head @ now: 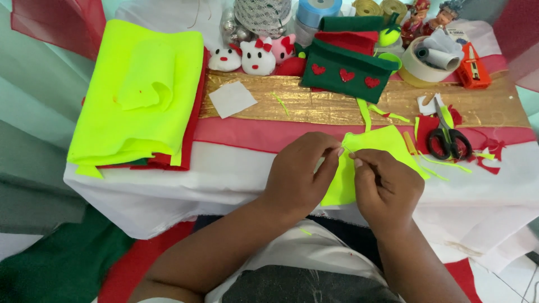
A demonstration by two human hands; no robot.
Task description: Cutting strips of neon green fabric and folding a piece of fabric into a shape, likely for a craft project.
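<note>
A small piece of neon-yellow felt point(368, 160) lies at the bench's point(224, 179) near edge, just right of centre, held between both hands. The left hand point(300, 171) has its fingers curled together, thumb and forefinger pinched on the felt's top left edge; the right hand point(384, 188) is likewise closed, its fingertips pinching the same edge just beside the left's, the two nearly touching. Whether a needle sits between them is too small to tell. Both forearms rise from 6 o'clock, bent inward, knuckles up. At 3 o'clock from the felt, black-handled scissors point(448, 137) lie among yellow and red scraps. At 12 o'clock a gold cloth strip point(337, 104) crosses the bench, with a white square point(231, 99) on it; beyond that stands a green pouch point(343, 70) with three red hearts. At 10 o'clock lies a folded stack of neon-yellow felt point(140, 90) over red sheets. Small plush heads point(257, 56) sit at 11 o'clock, a tape roll point(429, 59) and an orange box point(473, 67) at 1 o'clock.
</note>
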